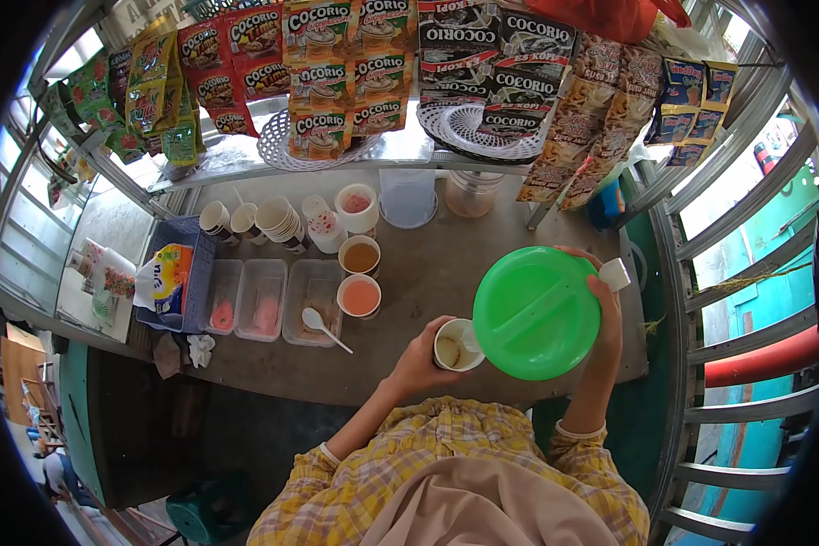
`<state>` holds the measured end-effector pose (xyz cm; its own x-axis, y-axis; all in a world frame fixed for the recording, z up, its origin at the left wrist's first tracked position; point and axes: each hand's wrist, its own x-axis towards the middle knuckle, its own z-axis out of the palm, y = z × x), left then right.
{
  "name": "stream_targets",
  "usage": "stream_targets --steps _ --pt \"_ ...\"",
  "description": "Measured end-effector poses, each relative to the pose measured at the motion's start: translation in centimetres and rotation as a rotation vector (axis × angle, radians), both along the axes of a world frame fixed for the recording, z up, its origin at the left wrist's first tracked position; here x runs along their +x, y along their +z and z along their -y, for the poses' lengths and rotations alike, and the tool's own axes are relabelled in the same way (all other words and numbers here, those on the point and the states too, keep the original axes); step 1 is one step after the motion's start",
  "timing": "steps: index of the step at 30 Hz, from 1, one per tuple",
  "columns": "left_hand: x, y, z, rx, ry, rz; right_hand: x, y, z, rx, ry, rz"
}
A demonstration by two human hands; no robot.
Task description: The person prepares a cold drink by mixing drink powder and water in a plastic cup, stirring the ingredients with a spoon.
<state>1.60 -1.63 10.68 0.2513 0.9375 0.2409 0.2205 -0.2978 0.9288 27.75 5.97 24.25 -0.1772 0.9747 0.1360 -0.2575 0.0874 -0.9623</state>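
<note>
My left hand [416,360] is wrapped round a white paper cup [442,362], close to the front edge of the counter. A pale substance lies in the bottom of the cup. In my right hand [605,314] is a pitcher with a round green lid [537,314], tilted so its lid faces me. Its clear spout [470,340] reaches over the cup's rim; a stream of liquid cannot be made out for certain. A whitish handle end [614,275] sticks out beside my right fingers. Left of my hands stand a cup of orange-pink drink [360,297] and a cup of brown drink [360,256].
Three plastic tubs [262,300] stand left on the counter [409,264], a white spoon [326,329] across one. Behind them are stacked cups [282,221] and a blue basket [175,318]. Drink sachets [350,77] hang from the shelf above. Metal bars [746,341] border the right.
</note>
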Motion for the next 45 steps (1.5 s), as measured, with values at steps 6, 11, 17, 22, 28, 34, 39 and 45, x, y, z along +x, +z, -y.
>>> stream_targets --steps 6,11,17,22,28,34,39,45 --pt "0.7 -0.2 -0.5 -0.019 -0.016 0.076 0.5 -0.2 0.3 -0.024 -0.037 -0.052" --pt "1.1 -0.1 -0.7 -0.04 -0.032 0.173 1.1 -0.3 0.2 -0.012 -0.053 -0.073" --pt "2.7 0.1 -1.0 -0.111 -0.018 0.352 2.1 -0.3 0.3 -0.015 -0.132 -0.1" --pt "4.4 -0.3 -1.3 -0.141 -0.01 0.487 4.4 -0.8 0.3 -0.039 -0.175 -0.152" --pt "4.0 -0.3 -0.6 -0.131 0.068 0.417 8.1 -1.8 -0.8 -0.111 -0.273 -0.283" --pt "1.4 -0.6 0.1 -0.186 0.126 0.29 14.4 -5.8 -3.0 -0.036 -0.399 -0.114" --pt "-1.7 0.4 0.7 -0.024 0.297 0.332 15.5 -6.7 -2.7 -0.038 -0.355 -0.171" --pt "-5.6 2.1 1.3 0.211 0.665 0.504 5.0 -7.7 4.1 0.631 -1.534 0.731"
